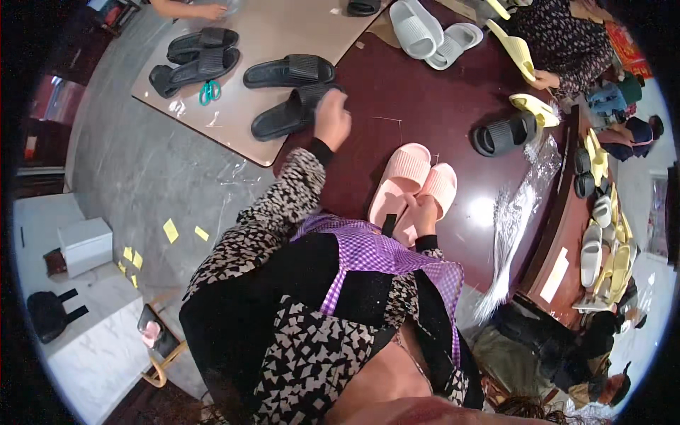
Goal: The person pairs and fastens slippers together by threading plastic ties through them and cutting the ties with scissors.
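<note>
Your left hand (331,119) reaches out over the desk and its grip is closed on the strap end of a black slide sandal (292,111), fingers curled over the top; that sandal lies across the seam where the tan board (276,28) meets the dark red desk (411,106), at the board's near corner; its mate, a second black sandal (289,71), lies just beyond it on the board, and another black pair (195,58) sits further toward the board's left edge, one sandal stacked close against the other; a small pair of teal scissors (209,91) lies between that pair and the board's near edge. Your right hand (423,212) is drawn in close to your body at the desk's near edge, its grip clamped on the heel of a pink slide sandal (435,190); a second pink sandal (398,180) lies touching it on its left side, toes pointing away from you. Beyond, near the far edge, a pale grey pair (428,32) rests on the desk; toward the right edge lies a black ribbed sandal (504,133) with a yellow sandal (535,108) just beside it, and a bundle of clear plastic bags (513,219) trails along the right edge; another person's hand (545,79) holds a yellow sandal there.
</note>
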A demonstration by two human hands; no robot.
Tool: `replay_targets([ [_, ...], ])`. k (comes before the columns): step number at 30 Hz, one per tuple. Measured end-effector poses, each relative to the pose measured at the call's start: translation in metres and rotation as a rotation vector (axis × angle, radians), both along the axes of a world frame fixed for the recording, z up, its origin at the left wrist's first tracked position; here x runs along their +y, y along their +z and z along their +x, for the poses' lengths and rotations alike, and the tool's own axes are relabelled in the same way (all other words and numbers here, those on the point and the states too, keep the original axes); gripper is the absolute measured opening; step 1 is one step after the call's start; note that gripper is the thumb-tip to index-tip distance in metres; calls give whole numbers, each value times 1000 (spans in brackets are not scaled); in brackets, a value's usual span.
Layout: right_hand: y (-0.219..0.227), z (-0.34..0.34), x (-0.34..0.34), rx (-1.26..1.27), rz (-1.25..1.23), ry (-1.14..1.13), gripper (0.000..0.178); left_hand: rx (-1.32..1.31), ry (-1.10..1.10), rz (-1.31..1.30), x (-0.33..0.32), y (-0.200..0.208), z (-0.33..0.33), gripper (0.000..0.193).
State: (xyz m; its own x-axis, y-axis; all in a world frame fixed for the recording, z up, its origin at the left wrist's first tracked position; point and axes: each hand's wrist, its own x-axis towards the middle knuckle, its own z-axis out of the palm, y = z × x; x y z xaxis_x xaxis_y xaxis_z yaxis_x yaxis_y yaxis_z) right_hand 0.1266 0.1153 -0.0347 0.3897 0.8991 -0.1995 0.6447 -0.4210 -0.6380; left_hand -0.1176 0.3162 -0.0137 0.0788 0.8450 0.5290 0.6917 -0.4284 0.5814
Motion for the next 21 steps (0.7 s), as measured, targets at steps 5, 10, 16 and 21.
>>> replay_targets([
  [5,-27,-14,11,-165,189,-80,31,248,204,-50,63,-34,-124,48],
  [10,-33,-5,18,-277,232,-75,25,393,168,-266,86,-66,-181,65],
  [16,-22,15,6,-159,275,-382,17,397,110,-520,121,-57,-156,62],
  [21,8,49,-12,-91,365,-399,13,396,28,-348,142,-80,-176,27],
])
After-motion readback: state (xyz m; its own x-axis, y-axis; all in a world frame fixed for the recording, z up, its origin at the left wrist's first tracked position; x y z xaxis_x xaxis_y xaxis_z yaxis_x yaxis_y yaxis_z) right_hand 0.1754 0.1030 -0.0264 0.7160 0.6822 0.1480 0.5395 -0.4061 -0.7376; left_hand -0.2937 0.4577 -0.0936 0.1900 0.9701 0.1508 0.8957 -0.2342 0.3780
